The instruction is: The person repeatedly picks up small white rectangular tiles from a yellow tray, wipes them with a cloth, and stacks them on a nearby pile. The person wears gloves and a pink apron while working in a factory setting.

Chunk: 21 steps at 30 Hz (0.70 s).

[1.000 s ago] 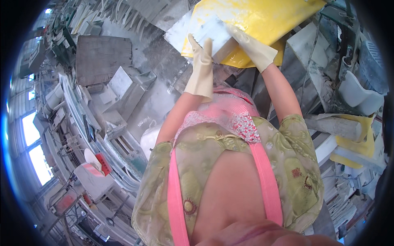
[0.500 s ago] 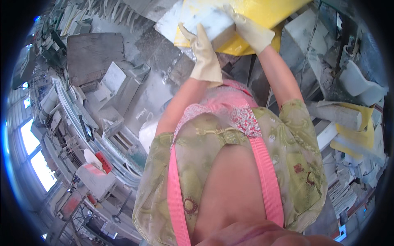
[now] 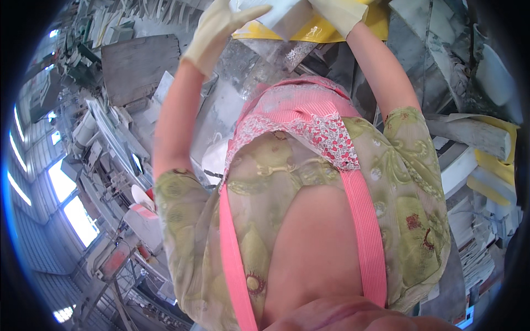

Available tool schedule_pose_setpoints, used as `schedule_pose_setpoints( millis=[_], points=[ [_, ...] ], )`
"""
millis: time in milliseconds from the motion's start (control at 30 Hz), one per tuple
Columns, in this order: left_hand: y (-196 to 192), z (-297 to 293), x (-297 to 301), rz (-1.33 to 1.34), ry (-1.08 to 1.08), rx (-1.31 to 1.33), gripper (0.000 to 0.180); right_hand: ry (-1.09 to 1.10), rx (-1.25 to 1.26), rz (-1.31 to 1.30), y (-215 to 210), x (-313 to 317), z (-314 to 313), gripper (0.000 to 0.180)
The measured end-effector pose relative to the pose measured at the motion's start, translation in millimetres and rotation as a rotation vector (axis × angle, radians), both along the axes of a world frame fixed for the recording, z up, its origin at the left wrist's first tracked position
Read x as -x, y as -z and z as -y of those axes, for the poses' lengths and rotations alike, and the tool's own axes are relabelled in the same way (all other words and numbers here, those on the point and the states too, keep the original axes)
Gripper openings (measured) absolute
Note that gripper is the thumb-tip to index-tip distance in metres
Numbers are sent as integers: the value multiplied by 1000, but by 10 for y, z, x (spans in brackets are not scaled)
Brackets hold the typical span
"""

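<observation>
- The left hand point(image 3: 218, 27), in a cream rubber glove, is raised at the top of the view with its fingers spread wide and curled against the left face of a white block point(image 3: 281, 16); the thumb reaches across the block's near edge.
- The right hand point(image 3: 339, 12), gloved the same, is closed over the right end of the same white block, fingers bent round it; the top edge of the view cuts the hand off, so how far the fingers wrap cannot be told.
- The white block sits between the two hands, pressed from both sides and tilted, with one corner pointing down toward the person.
- Just behind and under the block lies a yellow sheet point(image 3: 331, 30), which stretches past the right hand.
- Below the hands, between the forearms, hangs a pink striped apron point(image 3: 298, 107) with pink straps over a green patterned blouse.
- Beyond the left forearm stands a grey flat board point(image 3: 138, 66), well apart from the hand.
- To the right of the right forearm lie pale slabs and a long pale bar point(image 3: 469, 135), among more yellow pieces.
</observation>
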<state>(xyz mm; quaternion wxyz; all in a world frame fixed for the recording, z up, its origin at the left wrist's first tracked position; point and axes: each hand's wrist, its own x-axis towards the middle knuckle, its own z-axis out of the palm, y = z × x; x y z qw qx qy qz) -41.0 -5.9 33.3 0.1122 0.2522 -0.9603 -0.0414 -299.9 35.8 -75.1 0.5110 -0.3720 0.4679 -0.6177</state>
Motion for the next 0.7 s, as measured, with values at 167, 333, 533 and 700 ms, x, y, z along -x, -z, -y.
schedule_pose_setpoints(
  millis=[167, 333, 533, 700],
  points=[
    [-411, 109, 758, 815, -164, -301, 60, -4, 7, 37, 40, -52, 15, 56],
    [-315, -101, 1109, 598, -581, -481, 73, 4, -3, 84, 125, -61, 93, 56],
    [-184, -209, 1018, 213, -715, -370, 85, 50, -5, 204, 99, -137, 105, 57],
    [-146, 35, 731, 89, -704, -570, 84, 119, -28, 285, 150, -285, -161, 57]
  ],
)
